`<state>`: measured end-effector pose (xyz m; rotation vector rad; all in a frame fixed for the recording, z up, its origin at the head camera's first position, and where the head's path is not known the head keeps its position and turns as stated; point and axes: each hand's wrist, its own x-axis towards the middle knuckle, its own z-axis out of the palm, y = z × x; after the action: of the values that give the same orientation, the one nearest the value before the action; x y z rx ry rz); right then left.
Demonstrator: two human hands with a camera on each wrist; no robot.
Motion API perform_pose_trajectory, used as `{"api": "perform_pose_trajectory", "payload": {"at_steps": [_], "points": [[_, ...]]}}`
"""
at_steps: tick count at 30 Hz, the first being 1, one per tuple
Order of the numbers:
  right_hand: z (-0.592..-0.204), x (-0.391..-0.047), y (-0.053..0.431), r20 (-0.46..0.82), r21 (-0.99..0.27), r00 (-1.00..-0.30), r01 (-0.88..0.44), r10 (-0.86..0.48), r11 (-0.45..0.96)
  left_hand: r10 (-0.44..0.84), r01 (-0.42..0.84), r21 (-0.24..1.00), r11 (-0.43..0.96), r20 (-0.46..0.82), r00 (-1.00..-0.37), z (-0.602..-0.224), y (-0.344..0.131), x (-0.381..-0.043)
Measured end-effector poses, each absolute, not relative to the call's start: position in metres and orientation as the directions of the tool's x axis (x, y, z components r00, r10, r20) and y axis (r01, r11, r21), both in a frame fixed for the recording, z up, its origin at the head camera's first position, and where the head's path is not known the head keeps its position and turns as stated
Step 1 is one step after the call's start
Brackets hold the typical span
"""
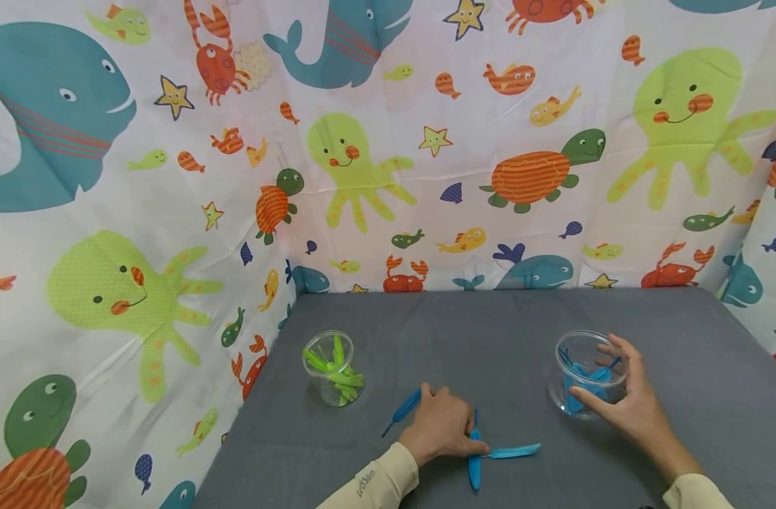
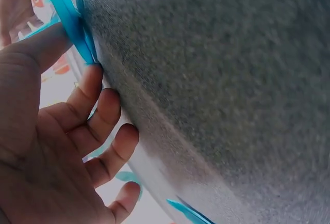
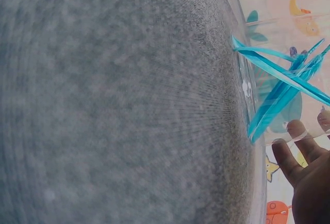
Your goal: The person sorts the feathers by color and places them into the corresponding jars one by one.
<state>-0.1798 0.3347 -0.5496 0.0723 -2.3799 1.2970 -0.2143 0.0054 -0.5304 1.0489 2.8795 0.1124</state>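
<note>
My left hand (image 1: 442,424) is low over the grey table, its thumb and forefinger pinching a blue feather (image 1: 475,470). In the left wrist view that blue feather (image 2: 72,25) stands at the fingertips, and the other fingers curve loosely beside it. A lighter blue feather (image 1: 516,451) crosses close by on the right. Another blue feather (image 1: 406,407) lies to the left of this hand. Farther right, my right hand (image 1: 636,399) holds a clear round jar (image 1: 562,399) from its right side, thumb in front and fingers behind. Blue feathers (image 3: 289,87) lean inside the jar.
A second clear jar (image 1: 327,393) with green feathers (image 1: 345,380) stands at the left of the grey table (image 1: 439,339). Cloth printed with sea animals (image 1: 375,233) hangs behind the table and along both sides.
</note>
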Motion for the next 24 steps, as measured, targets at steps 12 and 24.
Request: {"api": "perform_pose_trajectory", "payload": {"at_steps": [12,24], "points": [[-0.5488,-0.179,0.3338,0.388,-0.785,-0.908,-0.236,0.158,0.574,0.65,0.629,0.193,0.753,-0.067,-0.757,-0.5288,0.009,-0.2066],[-0.5496,-0.1808,0.335,0.398,-0.784,-0.904,-0.245,0.159,0.571,0.648,0.625,0.236,0.744,-0.029,-0.761,-0.5295,0.0093,-0.2058]]}}
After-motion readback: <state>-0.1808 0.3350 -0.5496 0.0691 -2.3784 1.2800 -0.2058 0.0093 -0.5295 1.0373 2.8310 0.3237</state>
